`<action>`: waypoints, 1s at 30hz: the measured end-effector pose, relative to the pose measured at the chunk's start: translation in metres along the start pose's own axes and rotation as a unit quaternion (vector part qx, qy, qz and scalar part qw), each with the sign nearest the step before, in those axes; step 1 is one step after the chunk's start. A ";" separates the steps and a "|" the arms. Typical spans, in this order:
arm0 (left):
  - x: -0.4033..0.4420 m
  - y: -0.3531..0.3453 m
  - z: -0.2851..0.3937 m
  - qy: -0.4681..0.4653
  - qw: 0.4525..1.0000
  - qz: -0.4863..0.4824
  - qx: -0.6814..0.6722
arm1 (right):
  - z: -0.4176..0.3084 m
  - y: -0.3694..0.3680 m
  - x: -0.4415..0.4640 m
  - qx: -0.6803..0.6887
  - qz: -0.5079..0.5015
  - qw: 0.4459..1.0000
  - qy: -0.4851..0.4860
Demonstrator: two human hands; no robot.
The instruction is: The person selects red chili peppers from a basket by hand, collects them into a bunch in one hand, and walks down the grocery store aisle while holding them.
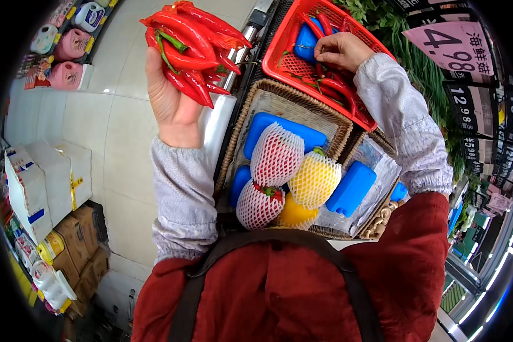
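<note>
My left hand (174, 105) holds a bunch of red chili peppers (191, 48), with a few green stems showing, above the floor left of the baskets. Over a red plastic basket (276, 60) is my right hand (343, 52), its fingertips pinched together; what they grip, if anything, is too small to tell. More red peppers (339, 88) and a blue pack (308, 40) lie inside that basket. Below it, a wicker basket (245, 122) contains a blue pack (259, 128) and red and yellow bell peppers (315, 179) in white foam nets.
Another blue pack (351, 188) lies in a lined wicker basket beside mushrooms (382, 219). Leafy greens (427, 80) and price signs (453, 48) stand at the right. White boxes (51, 176), cartons (80, 239) and shelved bottles (71, 45) are at the left.
</note>
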State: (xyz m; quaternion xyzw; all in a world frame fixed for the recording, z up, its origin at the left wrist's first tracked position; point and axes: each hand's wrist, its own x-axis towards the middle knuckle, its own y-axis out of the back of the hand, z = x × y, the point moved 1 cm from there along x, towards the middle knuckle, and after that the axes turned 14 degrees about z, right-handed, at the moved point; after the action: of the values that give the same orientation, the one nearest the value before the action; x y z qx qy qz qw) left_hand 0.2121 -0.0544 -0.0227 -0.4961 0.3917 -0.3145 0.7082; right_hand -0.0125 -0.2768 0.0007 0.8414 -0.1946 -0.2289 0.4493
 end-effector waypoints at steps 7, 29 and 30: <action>0.003 0.003 0.001 0.001 1.000 0.001 0.000 | 0.012 -0.006 -0.007 -0.001 0.051 0.998 0.045; 0.002 0.003 -0.001 0.009 1.000 0.001 0.003 | -0.035 -0.046 -0.017 -0.307 0.104 0.925 0.200; 0.003 0.003 -0.001 0.007 1.000 -0.005 0.007 | -0.035 -0.056 -0.012 -0.354 0.094 0.907 0.208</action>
State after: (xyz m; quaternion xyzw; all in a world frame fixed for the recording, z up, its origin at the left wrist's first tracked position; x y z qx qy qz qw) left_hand 0.2128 -0.0561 -0.0258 -0.4908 0.3914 -0.3244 0.7076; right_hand 0.0045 -0.2177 -0.0267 0.6336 -0.0809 -0.0594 0.7671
